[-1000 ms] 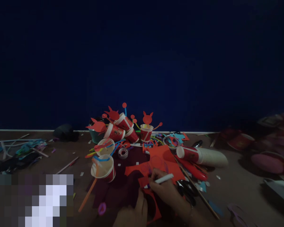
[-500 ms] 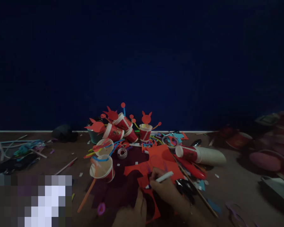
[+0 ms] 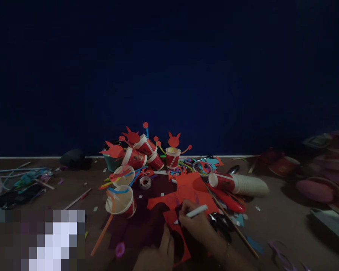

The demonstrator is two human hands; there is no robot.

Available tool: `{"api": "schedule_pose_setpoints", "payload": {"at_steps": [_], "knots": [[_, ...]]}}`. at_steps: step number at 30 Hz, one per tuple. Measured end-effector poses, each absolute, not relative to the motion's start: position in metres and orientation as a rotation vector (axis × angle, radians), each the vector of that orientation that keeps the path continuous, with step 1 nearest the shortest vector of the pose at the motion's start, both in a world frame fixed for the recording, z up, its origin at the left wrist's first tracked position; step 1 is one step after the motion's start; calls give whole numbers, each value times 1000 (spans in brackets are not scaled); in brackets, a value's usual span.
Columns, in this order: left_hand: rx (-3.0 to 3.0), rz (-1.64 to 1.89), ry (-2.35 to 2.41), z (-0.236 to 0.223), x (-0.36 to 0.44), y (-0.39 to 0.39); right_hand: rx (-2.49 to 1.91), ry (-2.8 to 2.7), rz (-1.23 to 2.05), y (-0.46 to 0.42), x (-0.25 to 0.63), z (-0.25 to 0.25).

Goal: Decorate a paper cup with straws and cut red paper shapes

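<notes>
between the two-cup cluster with straws (image 3: 121,199) and the red paper (image 3: 190,188), a dark sheet (image 3: 149,216) leaves a low path. rightward, scissors (image 3: 220,222), a wooden stick (image 3: 234,224) and stacked cups (image 3: 238,184) block the way.

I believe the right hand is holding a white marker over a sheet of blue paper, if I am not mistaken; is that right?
Not quite: the head view shows the right hand holding the white marker over red paper, not blue.

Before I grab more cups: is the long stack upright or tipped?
Tipped: the long stack lies on its side, stretched lengthwise across the table.
</notes>
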State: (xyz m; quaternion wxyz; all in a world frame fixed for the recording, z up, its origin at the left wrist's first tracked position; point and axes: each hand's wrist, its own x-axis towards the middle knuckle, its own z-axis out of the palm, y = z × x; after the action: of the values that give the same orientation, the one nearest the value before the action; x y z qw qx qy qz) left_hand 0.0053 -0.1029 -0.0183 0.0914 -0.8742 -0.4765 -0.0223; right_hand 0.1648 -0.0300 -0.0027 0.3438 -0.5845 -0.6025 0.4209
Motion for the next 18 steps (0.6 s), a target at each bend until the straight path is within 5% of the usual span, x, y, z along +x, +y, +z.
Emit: {"api": "schedule_pose_setpoints", "payload": {"at_steps": [18], "knots": [[-2626,-55,-1421,-13,1,-106,-1548,-1491,1077,-27,167,-5]]}}
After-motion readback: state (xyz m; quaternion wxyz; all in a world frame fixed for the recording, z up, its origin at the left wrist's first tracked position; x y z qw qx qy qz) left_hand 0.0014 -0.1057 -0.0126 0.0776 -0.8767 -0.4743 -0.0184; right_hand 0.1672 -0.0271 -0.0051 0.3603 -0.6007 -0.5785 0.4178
